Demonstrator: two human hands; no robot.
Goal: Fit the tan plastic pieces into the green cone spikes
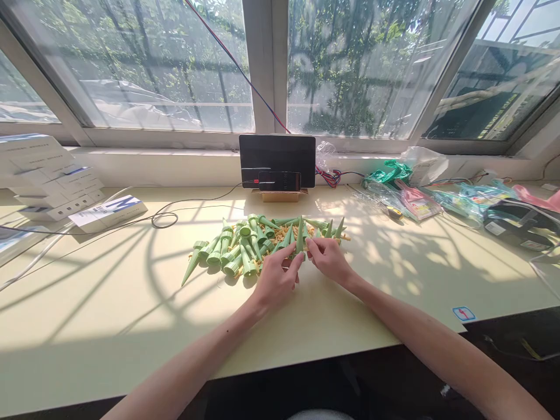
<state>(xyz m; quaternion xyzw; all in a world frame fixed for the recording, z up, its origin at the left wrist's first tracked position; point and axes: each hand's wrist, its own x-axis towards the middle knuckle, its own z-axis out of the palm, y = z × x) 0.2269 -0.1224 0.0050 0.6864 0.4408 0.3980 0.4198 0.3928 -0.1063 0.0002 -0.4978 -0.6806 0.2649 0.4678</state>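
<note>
A heap of green plastic cone spikes (pixel 245 245), mixed with small tan pieces, lies on the pale table (pixel 109 291) in front of me. My left hand (pixel 275 277) and my right hand (pixel 328 259) meet at the heap's near edge. Between them stands one green spike (pixel 300 236), point up, pinched by the fingertips of both hands. One loose spike (pixel 192 265) lies at the heap's left end, point toward me.
A dark tablet (pixel 277 160) with a phone (pixel 279 181) leaning on it stands at the back centre. White boxes (pixel 52 181) and cables (pixel 164 219) are at the left. Plastic bags (pixel 415 195) and a dark device (pixel 516 221) fill the right side.
</note>
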